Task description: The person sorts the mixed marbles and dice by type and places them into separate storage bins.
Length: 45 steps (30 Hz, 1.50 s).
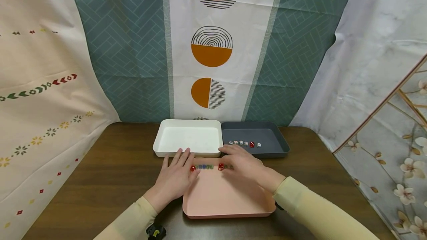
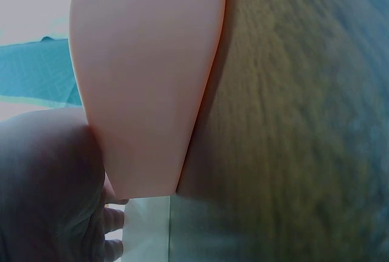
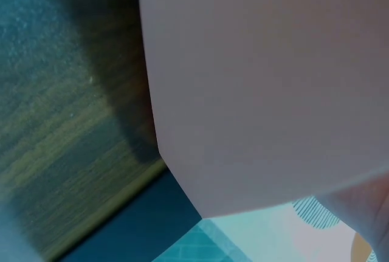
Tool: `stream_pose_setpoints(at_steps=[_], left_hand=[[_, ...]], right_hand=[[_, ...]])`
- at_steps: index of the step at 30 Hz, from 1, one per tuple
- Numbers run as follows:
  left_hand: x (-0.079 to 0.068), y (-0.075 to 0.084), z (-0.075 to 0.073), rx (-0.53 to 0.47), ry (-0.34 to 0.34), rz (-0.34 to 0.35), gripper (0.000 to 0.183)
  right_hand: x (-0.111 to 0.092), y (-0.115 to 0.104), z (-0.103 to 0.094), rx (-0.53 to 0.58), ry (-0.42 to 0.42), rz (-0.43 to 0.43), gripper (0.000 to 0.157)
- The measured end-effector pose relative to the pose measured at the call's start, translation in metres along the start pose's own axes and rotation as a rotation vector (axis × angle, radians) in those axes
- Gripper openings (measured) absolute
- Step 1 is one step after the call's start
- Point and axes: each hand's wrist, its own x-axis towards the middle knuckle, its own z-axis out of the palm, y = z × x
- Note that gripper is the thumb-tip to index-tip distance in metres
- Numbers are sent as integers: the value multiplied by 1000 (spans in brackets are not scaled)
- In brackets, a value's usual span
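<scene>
A pink tray (image 1: 230, 199) lies in front of me, with a row of small pieces along its far side. A red die (image 1: 192, 168) is at the row's left end, beside several blue and green glass beads (image 1: 204, 166). A second red die (image 1: 221, 166) is farther right. My left hand (image 1: 176, 177) spreads its fingers over the tray's far left corner, thumb close to the first die. Over the far right part reaches my right hand (image 1: 241, 164), fingers pointing left and thumb beside the second die, partly hiding more green beads. Both wrist views show mainly the tray's outer side.
Behind the pink tray stands a white tray (image 1: 188, 136). To its right, a dark grey tray (image 1: 260, 132) holds a row of several white dice (image 1: 241, 142) and a red die (image 1: 251, 144). All three trays are on a brown wooden table (image 1: 116, 169), with patterned cloths hanging around it.
</scene>
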Motion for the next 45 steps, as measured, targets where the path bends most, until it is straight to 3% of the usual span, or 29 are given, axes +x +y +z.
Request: stream_pose_setpoints(at_steps=[9, 17, 26, 45], left_hand=[[0, 0, -2, 4, -10, -2, 70], [3, 0, 1, 9, -10, -4, 73], [3, 1, 1, 1, -7, -6, 74], [1, 1, 0, 3, 10, 5, 71]], right_hand=[[-1, -1, 3, -7, -17, 1, 41], [-2, 1, 7, 1, 9, 7, 28], [-2, 2, 10, -21, 25, 9, 31], [-1, 0, 12, -34, 39, 2, 19]])
